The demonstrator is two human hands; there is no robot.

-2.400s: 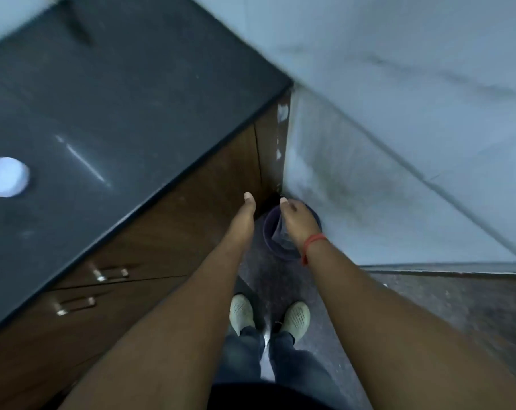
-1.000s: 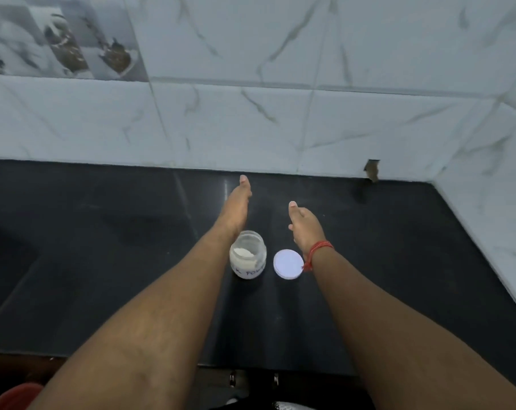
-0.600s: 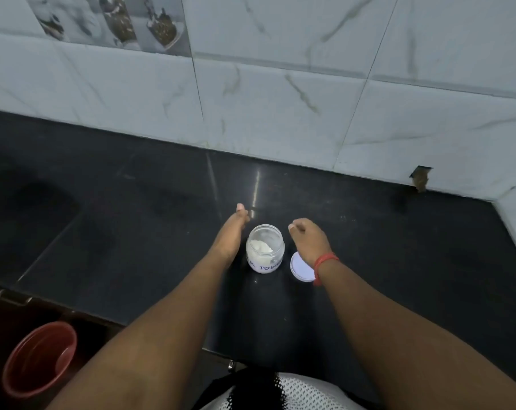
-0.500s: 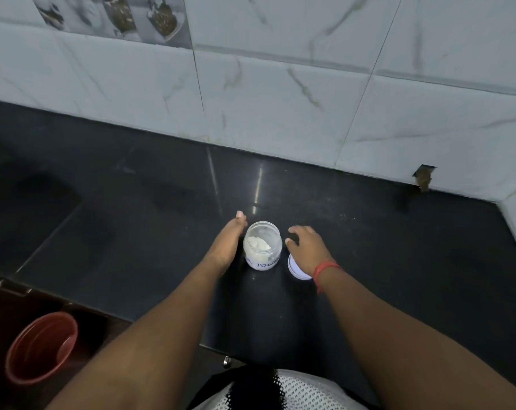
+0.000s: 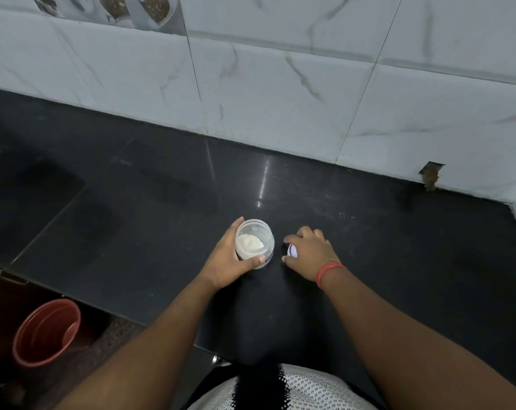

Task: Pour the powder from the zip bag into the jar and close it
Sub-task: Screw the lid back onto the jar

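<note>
At frame centre on the black tabletop [image 5: 369,247], left hand [image 5: 230,261] now grips the open powder-filled jar [image 5: 254,242]; right hand [image 5: 308,251] has curled down onto the white lid [image 5: 292,250] — capping looks next.

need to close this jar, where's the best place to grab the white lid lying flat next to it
Take the white lid by its rim, coming from above with fingertips spread around the edge. It lies flat on the black counter, so only the thin edge offers a grip. The right hand already arches over it, while the left hand holds the open jar.
</note>
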